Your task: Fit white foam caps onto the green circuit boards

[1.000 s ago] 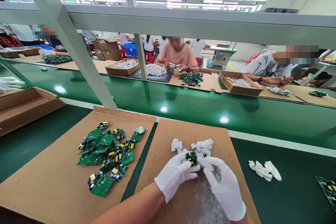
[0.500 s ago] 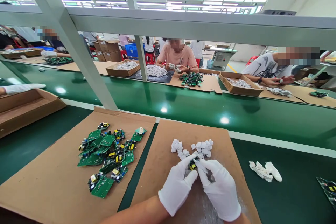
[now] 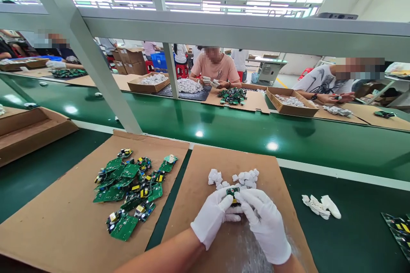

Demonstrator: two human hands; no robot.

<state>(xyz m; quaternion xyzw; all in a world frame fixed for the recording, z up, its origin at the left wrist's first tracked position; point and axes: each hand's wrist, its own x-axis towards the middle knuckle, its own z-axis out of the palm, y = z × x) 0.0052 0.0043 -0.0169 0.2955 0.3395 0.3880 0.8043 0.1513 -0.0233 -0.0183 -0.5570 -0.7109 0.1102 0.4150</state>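
Observation:
Between my white-gloved hands is a small circuit board with a yellow part, above the right-hand cardboard sheet. My left hand grips its left side between thumb and fingers. My right hand is closed at its right side, fingertips on the board and partly covering it. Just beyond my hands lie white lumps in small heaps. To the left, a pile of green circuit boards with yellow and black parts rests on another cardboard sheet.
Crumpled white pieces lie at the right, with more boards at the edge. A cardboard tray stands left. Beyond the green belt, a person in pink works. A slanted metal post rises at the left.
The board between my hands has tilted and shows more of its face. My left fingers have shifted beneath it. The other person's gloved hand at far left is gone, and small white items appear on the belt.

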